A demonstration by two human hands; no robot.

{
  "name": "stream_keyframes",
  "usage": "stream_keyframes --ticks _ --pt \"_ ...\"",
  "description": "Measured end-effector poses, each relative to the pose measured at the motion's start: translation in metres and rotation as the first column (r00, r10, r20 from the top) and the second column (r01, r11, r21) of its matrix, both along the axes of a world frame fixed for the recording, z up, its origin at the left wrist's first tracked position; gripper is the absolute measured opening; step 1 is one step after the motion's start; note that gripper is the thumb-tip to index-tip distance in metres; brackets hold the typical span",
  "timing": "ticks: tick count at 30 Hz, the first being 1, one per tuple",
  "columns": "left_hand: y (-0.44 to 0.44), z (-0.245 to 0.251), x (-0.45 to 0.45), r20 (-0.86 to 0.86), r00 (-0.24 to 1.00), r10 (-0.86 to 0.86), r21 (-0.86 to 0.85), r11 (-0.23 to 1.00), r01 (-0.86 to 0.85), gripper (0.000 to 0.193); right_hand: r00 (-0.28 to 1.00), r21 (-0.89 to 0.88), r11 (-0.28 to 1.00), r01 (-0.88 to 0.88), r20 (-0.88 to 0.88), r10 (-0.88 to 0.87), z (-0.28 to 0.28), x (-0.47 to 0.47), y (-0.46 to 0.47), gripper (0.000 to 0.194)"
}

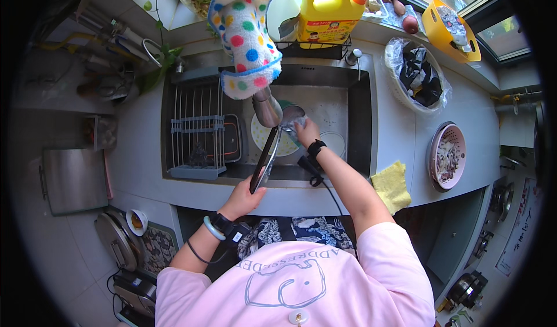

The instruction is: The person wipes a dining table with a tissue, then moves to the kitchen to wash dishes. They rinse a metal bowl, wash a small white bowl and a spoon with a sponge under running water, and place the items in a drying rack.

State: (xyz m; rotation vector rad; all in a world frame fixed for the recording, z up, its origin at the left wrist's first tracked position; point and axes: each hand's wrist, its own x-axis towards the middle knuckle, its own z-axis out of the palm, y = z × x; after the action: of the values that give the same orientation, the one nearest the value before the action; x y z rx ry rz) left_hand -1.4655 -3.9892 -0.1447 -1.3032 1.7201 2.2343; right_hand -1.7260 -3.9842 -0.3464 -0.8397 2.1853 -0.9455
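My left hand grips a long-handled metal kitchen utensil, slanting up over the stainless-steel sink. It shows one dark and one shiny strip; whether it is one piece or two I cannot tell. At its far end, my right hand presses a crumpled silvery scrubber or cloth against a rounded metal part. The faucet head hangs just above and partly hides that end. Beneath lie a dotted plate and a clear round dish. A polka-dot towel wraps the faucet.
A grey dish rack fills the sink's left side. Behind stands a yellow detergent jug. To the right are a lined waste basket, a yellow cloth and a pink colander with food. A black cord crosses the front edge.
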Motion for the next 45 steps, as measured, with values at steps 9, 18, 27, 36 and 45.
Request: stream_keyframes --ticks 9,18,27,36,45 --pt "-0.029 0.011 0.024 0.097 0.921 -0.378 -0.483 0.791 0.376 0.057 0.403 0.120 0.572 -0.812 -0.593 0.697 0.086 -0.032 -0.017 0.022" --pt "-0.037 0.014 0.025 0.099 0.898 -0.429 -0.435 0.793 0.427 0.057 0.257 0.338 0.354 -0.872 -0.300 0.919 0.100 -0.035 -0.024 0.028" --pt "-0.034 0.017 0.017 -0.052 0.985 -0.165 0.079 0.982 0.169 0.056 0.983 -0.073 0.987 -0.144 -0.123 0.134 0.069 -0.032 -0.012 0.015" --pt "-0.021 0.007 0.006 -0.123 0.992 -0.029 0.316 0.947 0.067 0.061 0.761 0.026 0.903 0.430 0.528 -0.377 0.022 0.006 -0.012 0.029" --pt "-0.007 -0.005 -0.005 -0.119 0.992 0.033 0.396 0.918 0.017 0.064 -0.043 0.260 0.845 0.468 0.961 -0.272 0.038 0.039 -0.022 0.040"
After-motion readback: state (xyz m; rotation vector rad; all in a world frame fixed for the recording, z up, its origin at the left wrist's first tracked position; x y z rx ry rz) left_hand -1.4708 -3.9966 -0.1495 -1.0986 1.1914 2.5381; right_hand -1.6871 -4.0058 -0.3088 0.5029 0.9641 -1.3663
